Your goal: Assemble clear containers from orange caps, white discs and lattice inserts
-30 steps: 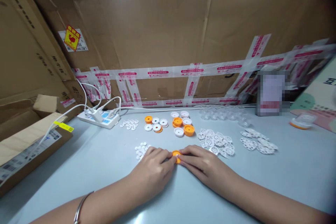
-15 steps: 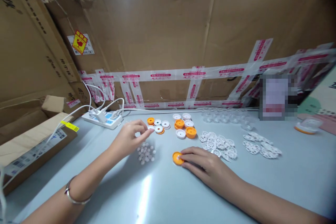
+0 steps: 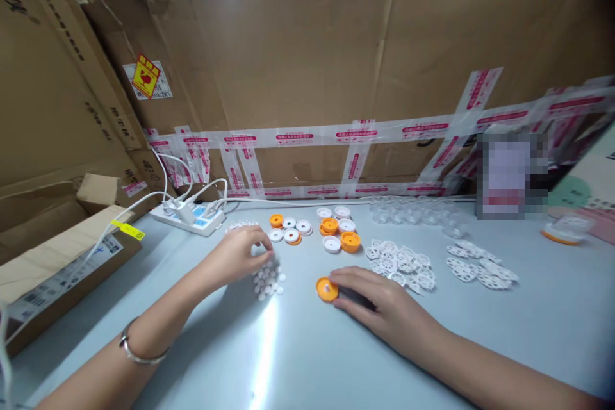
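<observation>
My right hand (image 3: 369,301) rests on the table with thumb and forefinger gripping the rim of an orange plastic disc (image 3: 327,289), which has a small white piece at its centre. Over a pile of small white round pieces (image 3: 268,283) hovers my left hand (image 3: 243,253), its fingers curled and the tips brought close to the thumb. Whatever may be between those tips is hidden. Just beyond it lie white and orange discs (image 3: 291,236), some stacked. A second group of such discs (image 3: 350,241) sits farther right.
White openwork pieces (image 3: 401,266) lie right of centre, with more lacy pieces (image 3: 480,266) beyond. Clear plastic cups (image 3: 418,211) line the back. A power strip (image 3: 192,218) with cables and an open carton (image 3: 62,269) are at left. A tall cardboard wall (image 3: 298,64) closes the back.
My left hand has drawn back from the white discs, down and slightly left, over the small white pieces. My right hand keeps the orange disc in nearly the same place.
</observation>
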The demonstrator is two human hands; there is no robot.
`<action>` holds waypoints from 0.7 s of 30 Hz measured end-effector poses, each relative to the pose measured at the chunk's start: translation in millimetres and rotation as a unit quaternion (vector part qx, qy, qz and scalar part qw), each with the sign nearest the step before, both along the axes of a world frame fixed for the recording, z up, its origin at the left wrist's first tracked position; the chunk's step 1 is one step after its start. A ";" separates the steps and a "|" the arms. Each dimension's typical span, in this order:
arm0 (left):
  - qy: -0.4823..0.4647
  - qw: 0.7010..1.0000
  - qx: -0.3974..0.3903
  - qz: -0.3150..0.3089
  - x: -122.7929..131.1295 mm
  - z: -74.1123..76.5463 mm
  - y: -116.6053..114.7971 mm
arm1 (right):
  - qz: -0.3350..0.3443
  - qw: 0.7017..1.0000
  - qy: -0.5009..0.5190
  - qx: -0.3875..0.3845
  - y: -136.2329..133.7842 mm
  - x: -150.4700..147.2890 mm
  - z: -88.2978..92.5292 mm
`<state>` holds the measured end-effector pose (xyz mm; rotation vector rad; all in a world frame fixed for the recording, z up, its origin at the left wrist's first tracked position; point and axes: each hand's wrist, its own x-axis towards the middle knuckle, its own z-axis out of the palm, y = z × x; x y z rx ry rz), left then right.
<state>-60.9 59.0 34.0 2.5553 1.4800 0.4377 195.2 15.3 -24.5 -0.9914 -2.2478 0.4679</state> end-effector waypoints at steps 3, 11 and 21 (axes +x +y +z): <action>0.034 0.999 -0.028 -0.006 -1.7 -2.5 0.9 | 0.001 1.000 -0.001 -0.004 0.2 -0.2 0.3; 0.067 0.996 -0.056 -0.009 0.2 -8.9 1.5 | 0.004 1.000 -0.008 -0.003 0.1 -1.0 0.0; -0.016 1.000 -0.014 -0.012 18.1 -10.6 -11.7 | -0.011 0.999 -0.024 -0.038 -0.7 -3.8 4.0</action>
